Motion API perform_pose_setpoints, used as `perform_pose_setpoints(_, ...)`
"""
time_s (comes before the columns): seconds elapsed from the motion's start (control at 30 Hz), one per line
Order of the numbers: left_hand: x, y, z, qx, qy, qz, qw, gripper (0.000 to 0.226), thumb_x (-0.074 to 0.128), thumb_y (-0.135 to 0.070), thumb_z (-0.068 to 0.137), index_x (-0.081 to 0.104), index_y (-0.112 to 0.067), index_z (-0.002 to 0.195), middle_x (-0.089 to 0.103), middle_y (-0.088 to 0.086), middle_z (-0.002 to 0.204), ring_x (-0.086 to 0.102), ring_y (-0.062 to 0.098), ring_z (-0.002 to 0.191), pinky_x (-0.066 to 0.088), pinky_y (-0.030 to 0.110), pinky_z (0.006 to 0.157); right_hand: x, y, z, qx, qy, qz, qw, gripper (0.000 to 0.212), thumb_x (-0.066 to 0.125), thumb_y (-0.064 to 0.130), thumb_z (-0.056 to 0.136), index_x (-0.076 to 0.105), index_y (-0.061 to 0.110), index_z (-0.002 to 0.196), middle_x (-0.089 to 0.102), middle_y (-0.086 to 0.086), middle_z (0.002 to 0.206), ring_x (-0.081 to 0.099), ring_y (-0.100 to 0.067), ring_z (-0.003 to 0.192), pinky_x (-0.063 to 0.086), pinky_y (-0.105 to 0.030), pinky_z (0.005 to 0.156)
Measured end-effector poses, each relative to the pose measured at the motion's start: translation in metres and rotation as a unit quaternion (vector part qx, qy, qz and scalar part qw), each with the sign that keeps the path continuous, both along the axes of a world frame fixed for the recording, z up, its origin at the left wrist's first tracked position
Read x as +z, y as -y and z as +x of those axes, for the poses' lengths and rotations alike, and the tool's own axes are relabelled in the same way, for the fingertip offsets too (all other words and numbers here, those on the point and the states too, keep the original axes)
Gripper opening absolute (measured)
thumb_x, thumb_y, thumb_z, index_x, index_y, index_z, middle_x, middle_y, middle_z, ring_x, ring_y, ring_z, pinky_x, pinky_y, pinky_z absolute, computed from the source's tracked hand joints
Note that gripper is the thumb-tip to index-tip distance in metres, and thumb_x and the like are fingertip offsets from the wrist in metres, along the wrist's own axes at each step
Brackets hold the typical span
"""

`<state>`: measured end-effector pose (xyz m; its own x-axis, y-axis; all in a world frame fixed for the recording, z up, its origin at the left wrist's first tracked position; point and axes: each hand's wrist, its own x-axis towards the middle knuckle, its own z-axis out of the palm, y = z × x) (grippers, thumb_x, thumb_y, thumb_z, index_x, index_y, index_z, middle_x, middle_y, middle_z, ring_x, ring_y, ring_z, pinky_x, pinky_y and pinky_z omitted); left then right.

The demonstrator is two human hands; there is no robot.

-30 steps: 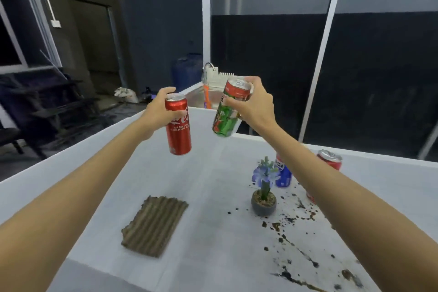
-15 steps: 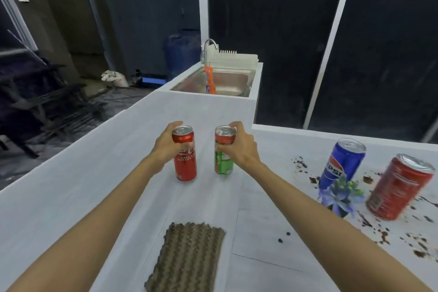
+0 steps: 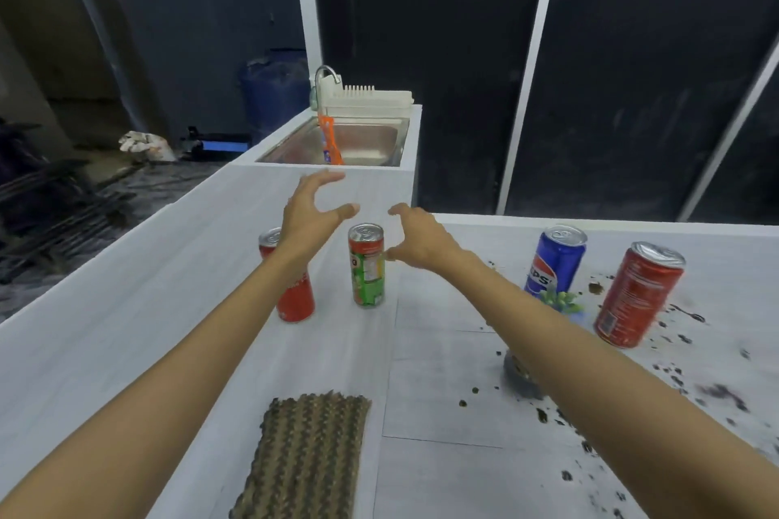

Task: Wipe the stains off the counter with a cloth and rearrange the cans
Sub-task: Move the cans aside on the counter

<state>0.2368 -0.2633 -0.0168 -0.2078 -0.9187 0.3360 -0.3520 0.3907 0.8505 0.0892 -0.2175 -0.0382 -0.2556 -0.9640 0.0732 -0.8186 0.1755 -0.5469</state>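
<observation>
A slim red can (image 3: 295, 295) and a slim green can (image 3: 367, 265) stand upright side by side on the white counter (image 3: 126, 308). My left hand (image 3: 310, 215) hovers open above the red can, its forearm hiding part of it. My right hand (image 3: 415, 238) is open just right of the green can's top, holding nothing. A blue Pepsi can (image 3: 554, 259) and a larger red can (image 3: 638, 293) stand at the right among dark stains (image 3: 716, 392). A brown ribbed cloth (image 3: 305, 455) lies near the front edge.
A small potted plant (image 3: 560, 301) stands by the Pepsi can, its grey pot (image 3: 520, 377) mostly hidden behind my right forearm. At the counter's far end is a steel sink (image 3: 358, 141) with an orange bottle (image 3: 329, 139) and a white rack (image 3: 366, 101).
Both hands set the red and green cans down on the counter, let go of them and lifted away with fingers spread. The view moved closer to the cans.
</observation>
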Motion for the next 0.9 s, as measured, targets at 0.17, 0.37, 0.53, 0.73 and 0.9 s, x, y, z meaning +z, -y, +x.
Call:
perform_pose_setpoints(0.17, 0.032, -0.053, -0.091, -0.164, 0.001, -0.026, 0.986, 0.041, 0.061, -0.025, 0.087, 0.051, -0.025, 0.126, 0.043, -0.004, 0.142, 0.036, 0.015, 0.133, 0.029, 0.024, 0.095, 0.047, -0.056, -0.091, -0.029, -0.052, -0.058, 0.997, 0.027, 0.059, 0.013, 0.086, 0.062, 0.009, 0.112, 0.055, -0.012, 0.125, 0.054, -0.024, 0.11, 0.039, -0.024, 0.082)
perform_pose_setpoints(0.37, 0.031, -0.101, -0.184, -0.304, 0.115, 0.004, 0.946, 0.057, 0.066, -0.034, 0.082, 0.042, -0.029, 0.134, 0.033, -0.004, 0.149, 0.032, 0.016, 0.135, 0.03, 0.026, 0.092, 0.038, -0.13, -0.2, -0.17, -0.075, -0.03, 0.982, 0.046, 0.067, 0.036, 0.08, 0.055, 0.014, 0.119, 0.047, -0.012, 0.129, 0.051, -0.029, 0.114, 0.045, -0.039, 0.093)
perform_pose_setpoints(0.53, 0.015, -0.103, -0.225, -0.34, 0.182, 0.033, 0.922, 0.063, 0.071, -0.03, 0.078, 0.043, -0.03, 0.134, 0.027, -0.003, 0.152, 0.028, 0.018, 0.138, 0.033, 0.029, 0.1, 0.003, -0.172, -0.251, -0.149, 0.0, 0.058, 0.987, 0.068, 0.076, 0.043, 0.071, 0.048, 0.014, 0.126, 0.045, -0.013, 0.134, 0.05, -0.029, 0.116, 0.047, -0.038, 0.09)
perform_pose_setpoints(0.73, -0.004, -0.091, -0.247, -0.298, 0.31, 0.092, 0.898, 0.073, 0.076, -0.022, 0.074, 0.041, -0.024, 0.138, 0.036, 0.005, 0.148, 0.039, 0.029, 0.131, 0.046, 0.042, 0.098, -0.026, -0.184, -0.266, -0.085, 0.112, 0.037, 0.989, 0.062, 0.076, 0.03, 0.074, 0.042, 0.021, 0.125, 0.055, -0.007, 0.13, 0.053, -0.017, 0.097, 0.048, -0.025, 0.068)
perform_pose_setpoints(0.9, -0.01, -0.088, -0.248, -0.27, 0.296, 0.059, 0.914, 0.055, 0.074, -0.012, 0.074, 0.053, -0.018, 0.124, 0.049, 0.007, 0.136, 0.048, 0.029, 0.122, 0.054, 0.039, 0.082, -0.037, -0.185, -0.27, -0.076, 0.127, -0.018, 0.989, 0.062, 0.076, 0.032, 0.072, 0.044, 0.024, 0.124, 0.056, -0.004, 0.128, 0.055, -0.015, 0.092, 0.046, -0.018, 0.055)
